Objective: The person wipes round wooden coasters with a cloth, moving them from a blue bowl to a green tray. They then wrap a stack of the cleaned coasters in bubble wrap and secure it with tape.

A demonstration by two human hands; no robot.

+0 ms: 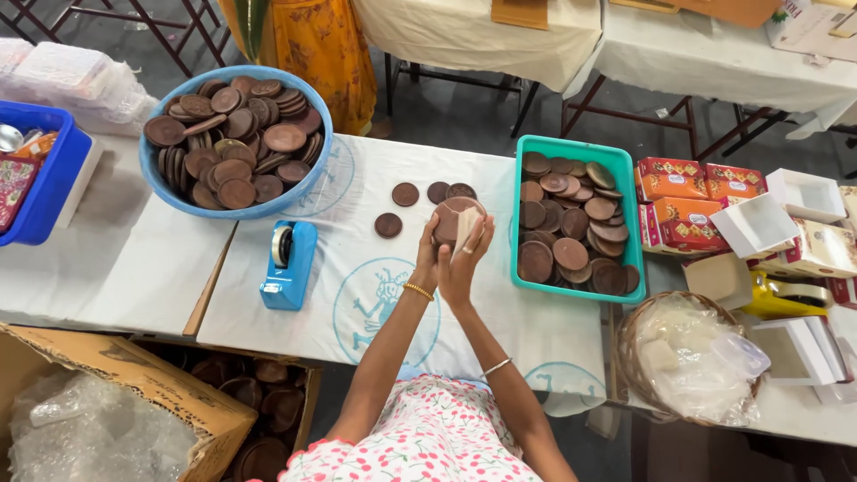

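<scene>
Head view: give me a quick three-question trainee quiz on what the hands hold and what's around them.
1. True or false: both hands hold one brown disc up above the white tablecloth.
2. Which container is heaped with more brown discs? A. the round blue basin B. the teal rectangular tray
3. What blue tool stands on the cloth between the basin and the hands?

Key:
1. True; a pale sheet lies against the disc.
2. A.
3. The blue tape dispenser.

Bright even daylight, soft shadows, sharp focus, slight edge distortion.
</scene>
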